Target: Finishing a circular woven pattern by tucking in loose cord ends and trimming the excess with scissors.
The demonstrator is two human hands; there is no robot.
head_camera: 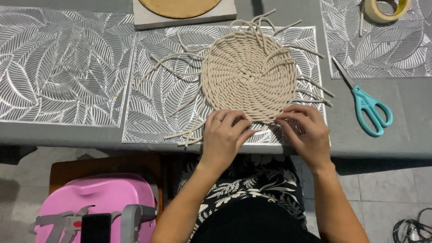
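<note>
Table (405,130): grey surface spanning the upper view, bearing three silver leaf-pattern placemats.
Middle placemat (153,99): lies under the woven piece, between the two other mats.
Pink seat (96,198): plastic, with grey straps, on a wooden chair at lower left.
Woven rope disc (249,76): round, beige, coiled in a spiral, flat on the middle placemat; loose cord ends fan out around its rim.
Board (184,11): pale slab with a tan round on it, at the table's far edge.
Left hand (223,135): rests at the disc's near edge, fingers curled together and pinching cord there; a ring shows on one finger.
Right hand (306,130): just beside the left, fingers bent close together on the disc's near rim, pressing cord.
Scissors (366,101): teal handles, closed, right of the disc, well apart from both hands.
Tape roll (387,9): top right, on the far mat.
</note>
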